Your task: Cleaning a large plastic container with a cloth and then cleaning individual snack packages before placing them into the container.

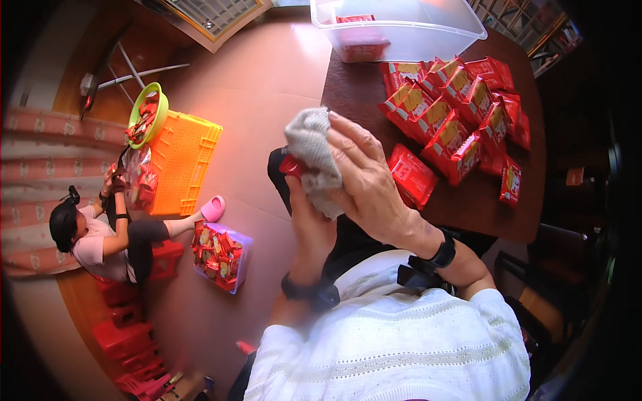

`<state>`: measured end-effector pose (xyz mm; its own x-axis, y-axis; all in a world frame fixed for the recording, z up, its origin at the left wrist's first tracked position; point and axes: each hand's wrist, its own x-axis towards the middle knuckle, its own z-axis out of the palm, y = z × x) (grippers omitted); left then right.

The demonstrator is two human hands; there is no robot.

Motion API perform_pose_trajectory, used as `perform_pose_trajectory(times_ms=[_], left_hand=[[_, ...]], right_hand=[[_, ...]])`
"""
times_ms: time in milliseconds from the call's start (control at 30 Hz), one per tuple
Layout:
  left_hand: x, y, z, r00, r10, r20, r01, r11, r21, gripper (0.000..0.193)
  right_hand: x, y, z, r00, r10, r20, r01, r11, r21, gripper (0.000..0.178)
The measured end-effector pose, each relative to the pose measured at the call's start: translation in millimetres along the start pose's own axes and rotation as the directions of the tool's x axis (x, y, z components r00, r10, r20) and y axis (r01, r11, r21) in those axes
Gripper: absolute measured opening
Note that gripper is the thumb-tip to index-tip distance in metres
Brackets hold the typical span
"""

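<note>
In front of my body, my left hand (310,227) grips a red packet (290,165), most of it covered by a light grey knitted cloth (309,137). My right hand (371,184) is closed over that cloth and presses it against the packet from the right. Just right of my hands, several red and yellow snack packets (449,134) stand in leaning rows on a dark brown table (511,224). One red packet (411,175) lies flat near the table's left edge, close to my right hand. A small packet (510,182) rests apart at the right.
At the table's far end stands a clear plastic bin (438,28) with a few red packets inside. Leftward on the floor are a purple-rimmed tub (242,264) full of packets, an orange crate (194,154), a green basin (162,113) and red stools (124,337). A seated co-worker (110,240) handles packets there.
</note>
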<state>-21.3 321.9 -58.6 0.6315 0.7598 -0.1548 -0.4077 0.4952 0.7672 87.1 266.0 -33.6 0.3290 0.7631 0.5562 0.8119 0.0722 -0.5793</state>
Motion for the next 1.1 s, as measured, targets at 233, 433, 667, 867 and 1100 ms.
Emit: perform_pose_trajectory(times_ms=[233,433,667,867,1100], left_hand=[[-3.2,5.5,6.3,0.990,0.140,-0.022,-0.141,0.990,-0.020,0.062],[11.6,1.2,1.8,0.969,0.230,-0.087,-0.234,0.972,-0.034,0.061],[14.7,0.2,8.0,0.972,0.228,-0.051,-0.225,0.973,0.057,0.060],[36.4,34.0,27.3,0.886,0.376,0.270,-0.451,0.832,0.322,0.054],[34.7,61.6,45.1,0.302,0.125,0.945,-0.844,-0.425,0.326,0.026]], right_hand=[[8.5,13.0,-11.0,0.938,0.334,0.097,-0.338,0.811,0.477,0.034],[-8.5,4.2,-16.8,0.813,0.432,0.390,-0.552,0.360,0.752,0.038],[-10.1,18.3,-32.1,0.832,0.354,0.426,-0.509,0.184,0.841,0.035],[-10.5,40.9,-53.4,0.765,0.444,0.467,-0.506,-0.035,0.862,0.030],[-11.3,37.9,-72.4,0.770,0.452,0.450,-0.472,-0.071,0.879,0.029]])
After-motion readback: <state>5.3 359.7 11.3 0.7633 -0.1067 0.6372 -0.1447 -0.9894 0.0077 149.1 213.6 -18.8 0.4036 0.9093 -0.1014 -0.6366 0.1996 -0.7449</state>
